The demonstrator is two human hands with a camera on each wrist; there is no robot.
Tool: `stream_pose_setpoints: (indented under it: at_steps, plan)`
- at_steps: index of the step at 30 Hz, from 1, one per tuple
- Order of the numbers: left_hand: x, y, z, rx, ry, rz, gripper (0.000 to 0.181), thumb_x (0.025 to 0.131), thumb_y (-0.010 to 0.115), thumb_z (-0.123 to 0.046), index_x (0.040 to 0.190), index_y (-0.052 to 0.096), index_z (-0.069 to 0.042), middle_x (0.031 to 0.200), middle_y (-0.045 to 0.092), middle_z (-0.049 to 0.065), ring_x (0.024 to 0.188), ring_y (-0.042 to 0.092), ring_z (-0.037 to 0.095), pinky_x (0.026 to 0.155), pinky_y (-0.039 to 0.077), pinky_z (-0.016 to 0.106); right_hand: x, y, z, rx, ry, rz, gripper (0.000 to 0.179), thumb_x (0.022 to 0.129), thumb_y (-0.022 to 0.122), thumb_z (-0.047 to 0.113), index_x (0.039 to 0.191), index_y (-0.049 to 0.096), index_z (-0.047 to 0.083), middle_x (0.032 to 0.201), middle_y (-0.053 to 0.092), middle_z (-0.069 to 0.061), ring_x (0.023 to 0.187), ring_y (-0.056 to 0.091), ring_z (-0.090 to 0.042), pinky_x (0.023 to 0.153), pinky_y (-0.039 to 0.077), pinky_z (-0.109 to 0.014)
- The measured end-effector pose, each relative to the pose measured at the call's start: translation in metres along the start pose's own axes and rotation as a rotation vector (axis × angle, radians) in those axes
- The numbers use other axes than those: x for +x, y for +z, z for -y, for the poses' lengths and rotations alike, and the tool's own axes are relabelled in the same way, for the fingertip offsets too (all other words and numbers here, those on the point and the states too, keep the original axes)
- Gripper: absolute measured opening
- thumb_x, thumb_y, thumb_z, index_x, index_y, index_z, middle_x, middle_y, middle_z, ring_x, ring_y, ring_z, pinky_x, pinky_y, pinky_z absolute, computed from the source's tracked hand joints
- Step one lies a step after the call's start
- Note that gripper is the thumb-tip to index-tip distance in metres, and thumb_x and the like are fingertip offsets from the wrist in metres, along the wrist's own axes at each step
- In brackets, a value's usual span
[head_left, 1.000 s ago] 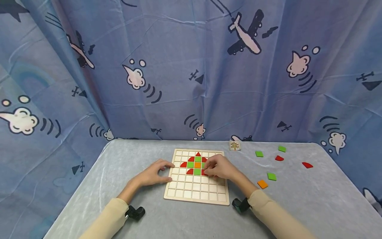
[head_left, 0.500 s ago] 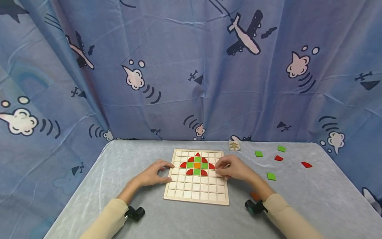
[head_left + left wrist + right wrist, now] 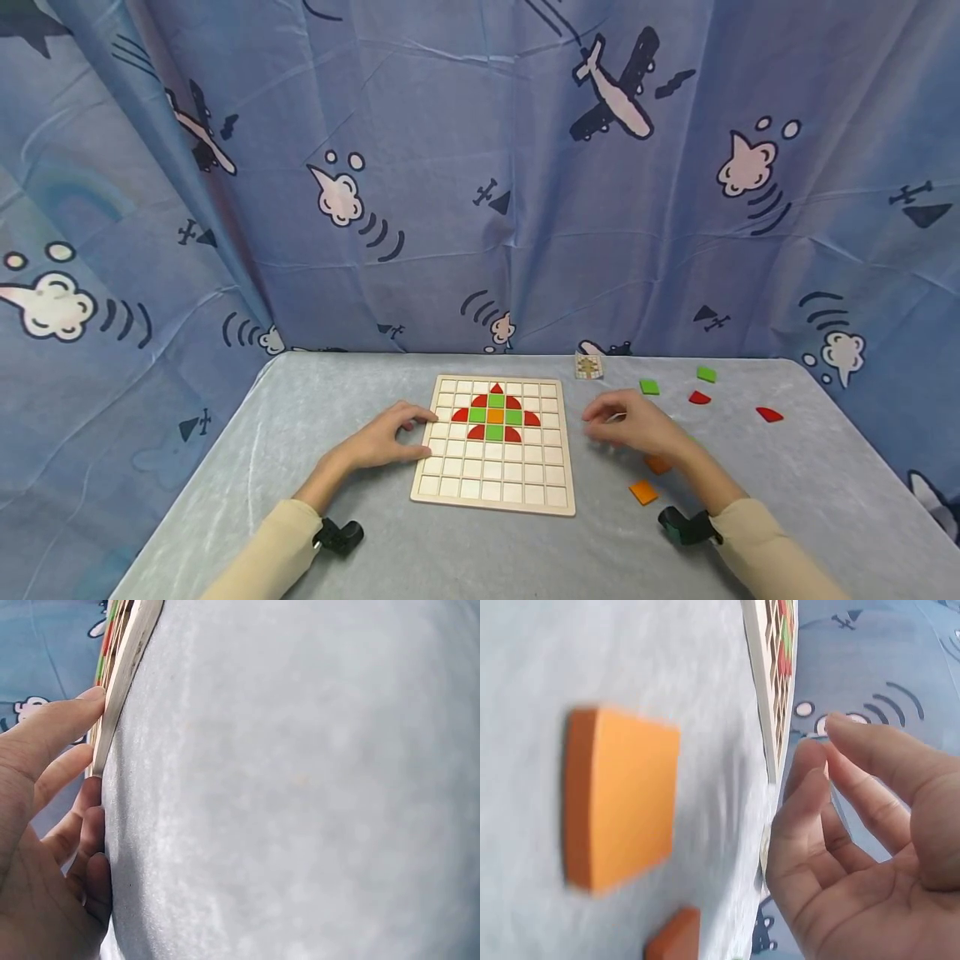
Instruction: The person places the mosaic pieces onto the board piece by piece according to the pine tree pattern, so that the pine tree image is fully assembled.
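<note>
Your left hand [image 3: 388, 435], fingers parted, touches one square wooden board [image 3: 493, 470] on the grey table [image 3: 420, 550]; it bears seven red tiles [image 3: 476, 432], four green squares [image 3: 495, 432], one orange square [image 3: 496, 416]. Your right hand [image 3: 637, 427], loosely curved, empty, hovers near two orange blocks [image 3: 643, 492].

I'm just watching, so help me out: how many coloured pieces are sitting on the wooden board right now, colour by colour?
Red pieces: 7
Green pieces: 4
Orange piece: 1
Total on the board: 12
</note>
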State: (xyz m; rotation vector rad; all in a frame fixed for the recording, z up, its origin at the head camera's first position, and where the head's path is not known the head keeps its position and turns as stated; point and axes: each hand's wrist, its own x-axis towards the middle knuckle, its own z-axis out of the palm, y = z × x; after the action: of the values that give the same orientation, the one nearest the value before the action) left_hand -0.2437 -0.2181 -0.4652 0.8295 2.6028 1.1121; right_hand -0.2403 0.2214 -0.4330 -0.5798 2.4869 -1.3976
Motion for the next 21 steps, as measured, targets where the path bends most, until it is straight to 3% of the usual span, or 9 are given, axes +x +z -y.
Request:
stream_pose_setpoints:
  at_steps: [10,21]
  plan:
    - [0.001,0.001,0.0,0.0,0.0,0.003,0.05,0.091,0.079,-0.025,0.135,0.062,-0.009,0.133,0.053,0.011,0.116,0.054,0.03,0.1,0.042,0.051,-0.016,-0.023,-0.007,0.006,0.05,-0.026,0.025,0.093,0.076,0.011,0.113,0.07,-0.003,0.101,0.066,-0.011,0.085,0.063,-0.027,0.072,0.057,-0.038]
    - [0.0,0.0,0.0,0.001,-0.008,0.003,0.05,0.091,0.08,-0.025,0.135,0.062,-0.009,0.133,0.053,0.011,0.116,0.054,0.03,0.1,0.042,0.051,-0.031,-0.046,-0.014,-0.064,0.081,-0.059,0.029,0.093,0.077,0.015,0.114,0.07,-0.004,0.101,0.069,-0.01,0.086,0.064,-0.03,0.072,0.056,-0.04]
